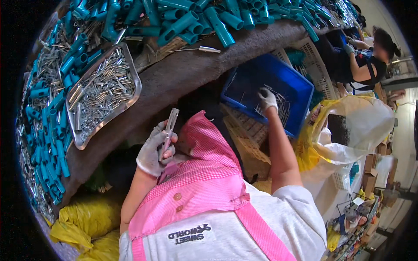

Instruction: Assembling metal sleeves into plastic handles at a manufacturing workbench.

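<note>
In a whitish glove, my left hand [154,150] is closed around a shiny metal tube [171,124], held tilted upward in front of my pink apron [204,174]. My right hand [266,100], also gloved, reaches into a blue plastic bin [298,93]. Its fingers are curled, and what they hold, if anything, is too small to make out. Thin metal rods [284,111] lie in the bin beside and below that hand.
A metal tray [136,93] of small metal pins sits on the brown-covered table [183,71]. Teal plastic handles [220,28] are heaped along its far and left sides. A yellow-white sack [365,117] stands right of the bin; yellow bags [87,217] lie lower left. Another person [365,65] works at far right.
</note>
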Demonstrator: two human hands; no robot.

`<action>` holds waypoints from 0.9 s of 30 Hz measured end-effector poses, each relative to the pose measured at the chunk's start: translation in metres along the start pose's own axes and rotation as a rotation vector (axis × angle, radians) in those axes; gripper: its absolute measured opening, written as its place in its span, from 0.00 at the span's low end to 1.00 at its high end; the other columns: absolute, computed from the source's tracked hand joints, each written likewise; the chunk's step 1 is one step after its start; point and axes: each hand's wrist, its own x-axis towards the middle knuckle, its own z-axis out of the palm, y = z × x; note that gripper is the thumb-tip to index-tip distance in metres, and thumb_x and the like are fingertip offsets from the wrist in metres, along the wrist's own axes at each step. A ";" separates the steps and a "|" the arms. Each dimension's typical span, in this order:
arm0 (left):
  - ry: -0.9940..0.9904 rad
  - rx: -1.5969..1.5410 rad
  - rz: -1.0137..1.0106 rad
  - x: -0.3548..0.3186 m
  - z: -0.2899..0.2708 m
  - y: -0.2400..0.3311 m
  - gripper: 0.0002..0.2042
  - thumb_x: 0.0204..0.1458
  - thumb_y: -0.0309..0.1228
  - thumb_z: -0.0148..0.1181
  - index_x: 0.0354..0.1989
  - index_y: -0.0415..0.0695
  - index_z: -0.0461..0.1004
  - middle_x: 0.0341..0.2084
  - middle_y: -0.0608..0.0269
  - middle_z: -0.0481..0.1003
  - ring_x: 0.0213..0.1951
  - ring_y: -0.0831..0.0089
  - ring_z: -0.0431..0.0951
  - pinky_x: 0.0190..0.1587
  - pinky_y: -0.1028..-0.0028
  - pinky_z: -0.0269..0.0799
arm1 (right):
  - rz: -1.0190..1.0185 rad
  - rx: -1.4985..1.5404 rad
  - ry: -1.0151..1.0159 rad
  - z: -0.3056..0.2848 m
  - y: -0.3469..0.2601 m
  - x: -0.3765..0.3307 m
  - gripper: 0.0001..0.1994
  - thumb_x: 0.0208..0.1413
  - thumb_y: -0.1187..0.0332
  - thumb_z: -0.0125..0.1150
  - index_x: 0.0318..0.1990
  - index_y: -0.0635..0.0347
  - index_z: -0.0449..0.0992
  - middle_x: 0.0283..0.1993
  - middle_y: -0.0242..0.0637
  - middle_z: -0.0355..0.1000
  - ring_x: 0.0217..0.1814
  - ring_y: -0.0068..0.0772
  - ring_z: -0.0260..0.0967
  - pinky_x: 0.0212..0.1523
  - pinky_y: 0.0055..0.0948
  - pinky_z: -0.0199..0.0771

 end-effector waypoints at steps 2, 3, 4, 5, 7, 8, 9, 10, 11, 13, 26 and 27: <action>0.006 -0.003 -0.008 0.005 -0.004 -0.006 0.16 0.56 0.32 0.48 0.54 0.53 0.63 0.29 0.64 0.70 0.15 0.81 0.62 0.14 0.84 0.52 | 0.191 -0.462 -0.343 0.002 0.054 0.026 0.14 0.50 0.67 0.60 0.44 0.59 0.76 0.45 0.42 0.74 0.47 0.39 0.72 0.47 0.32 0.70; 0.041 -0.007 -0.039 0.004 -0.001 -0.006 0.15 0.57 0.32 0.48 0.54 0.53 0.63 0.29 0.64 0.70 0.15 0.81 0.63 0.15 0.84 0.53 | 0.237 -0.510 -0.325 0.004 0.086 0.036 0.14 0.49 0.67 0.59 0.44 0.58 0.76 0.46 0.42 0.74 0.47 0.40 0.71 0.48 0.34 0.70; 0.039 -0.006 -0.052 0.004 -0.001 -0.008 0.15 0.57 0.32 0.48 0.54 0.53 0.63 0.29 0.64 0.70 0.15 0.81 0.63 0.15 0.84 0.53 | 0.284 -0.558 -0.310 0.007 0.118 0.043 0.14 0.49 0.67 0.58 0.44 0.57 0.76 0.46 0.42 0.74 0.48 0.41 0.71 0.48 0.35 0.70; 0.043 -0.023 -0.057 0.007 -0.002 -0.009 0.16 0.57 0.32 0.48 0.54 0.53 0.63 0.29 0.64 0.70 0.15 0.81 0.63 0.15 0.84 0.53 | 0.191 -0.520 -0.322 0.010 0.148 0.048 0.14 0.48 0.66 0.58 0.43 0.58 0.77 0.45 0.45 0.74 0.47 0.43 0.72 0.47 0.37 0.70; 0.037 -0.050 -0.046 0.010 -0.009 -0.011 0.16 0.57 0.33 0.49 0.54 0.54 0.63 0.30 0.63 0.71 0.16 0.80 0.64 0.15 0.83 0.54 | 0.265 -0.588 -0.435 0.019 0.157 0.055 0.14 0.46 0.64 0.59 0.39 0.61 0.78 0.42 0.47 0.75 0.46 0.44 0.73 0.45 0.37 0.71; 0.043 -0.053 -0.051 0.012 -0.011 -0.013 0.16 0.57 0.33 0.49 0.54 0.54 0.63 0.30 0.63 0.71 0.16 0.80 0.64 0.15 0.83 0.54 | 0.298 -0.601 -0.447 0.025 0.157 0.058 0.13 0.46 0.65 0.58 0.36 0.63 0.79 0.40 0.49 0.75 0.45 0.47 0.73 0.43 0.39 0.72; 0.067 -0.079 -0.071 0.014 -0.011 -0.014 0.16 0.57 0.33 0.49 0.54 0.55 0.63 0.31 0.63 0.71 0.16 0.80 0.64 0.15 0.83 0.54 | 0.302 -0.602 -0.454 0.029 0.158 0.057 0.13 0.46 0.65 0.58 0.36 0.63 0.79 0.40 0.49 0.75 0.45 0.47 0.73 0.43 0.39 0.72; 0.094 -0.104 -0.086 0.016 -0.011 -0.015 0.16 0.57 0.33 0.49 0.54 0.55 0.64 0.31 0.64 0.71 0.16 0.80 0.64 0.15 0.83 0.54 | 0.272 -0.629 -0.416 0.034 0.151 0.058 0.13 0.46 0.65 0.58 0.36 0.63 0.79 0.41 0.49 0.75 0.45 0.48 0.73 0.43 0.39 0.72; 0.102 -0.105 -0.085 0.018 -0.011 -0.015 0.16 0.57 0.33 0.49 0.54 0.55 0.64 0.31 0.64 0.71 0.16 0.80 0.64 0.15 0.83 0.54 | 0.238 -0.655 -0.377 0.038 0.138 0.058 0.12 0.45 0.66 0.57 0.36 0.63 0.79 0.41 0.50 0.75 0.46 0.49 0.72 0.43 0.40 0.72; 0.087 -0.115 -0.085 0.019 -0.013 -0.018 0.15 0.57 0.34 0.49 0.53 0.56 0.64 0.31 0.64 0.71 0.16 0.79 0.65 0.15 0.83 0.54 | 0.253 -0.652 -0.381 0.040 0.100 0.051 0.12 0.45 0.67 0.56 0.37 0.62 0.79 0.43 0.50 0.74 0.47 0.50 0.72 0.43 0.41 0.73; 0.092 -0.083 -0.046 0.017 -0.007 -0.015 0.16 0.57 0.33 0.49 0.54 0.51 0.62 0.30 0.62 0.71 0.16 0.80 0.64 0.16 0.84 0.54 | 0.126 0.633 -0.352 -0.009 0.037 0.002 0.07 0.52 0.73 0.60 0.39 0.59 0.72 0.35 0.32 0.74 0.40 0.24 0.71 0.41 0.22 0.69; 0.090 -0.090 -0.038 0.013 -0.007 -0.014 0.16 0.57 0.33 0.49 0.54 0.51 0.62 0.30 0.62 0.71 0.16 0.80 0.64 0.16 0.84 0.54 | 0.198 0.926 -0.369 -0.019 0.005 -0.015 0.08 0.53 0.72 0.60 0.40 0.59 0.72 0.36 0.32 0.73 0.41 0.25 0.71 0.42 0.23 0.70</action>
